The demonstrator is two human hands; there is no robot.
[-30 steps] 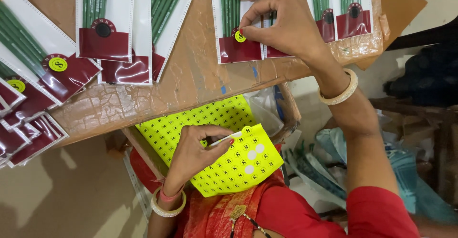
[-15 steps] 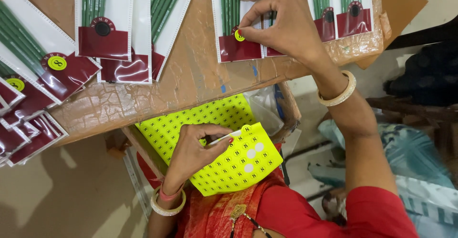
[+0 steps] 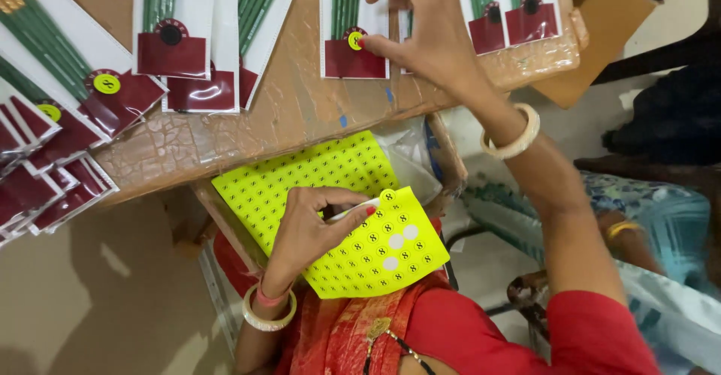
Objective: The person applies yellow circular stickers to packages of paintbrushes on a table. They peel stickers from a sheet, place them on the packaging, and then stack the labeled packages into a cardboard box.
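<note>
Head view: sticker (image 3: pixel 354 40) under right hand (image 3: pixel 428 33).

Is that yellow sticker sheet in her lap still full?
No, partly used. The sticker sheet under the left hand shows a few blank white circles among its yellow dots.

Bare brown board (image 3: pixel 300 112) lies open between the packet rows (image 3: pixel 188 52) and the front edge. Packets crowd the left corner (image 3: pixel 45 164). Below the edge, the yellow sticker sheets (image 3: pixel 315 172) fill the lap space.
</note>
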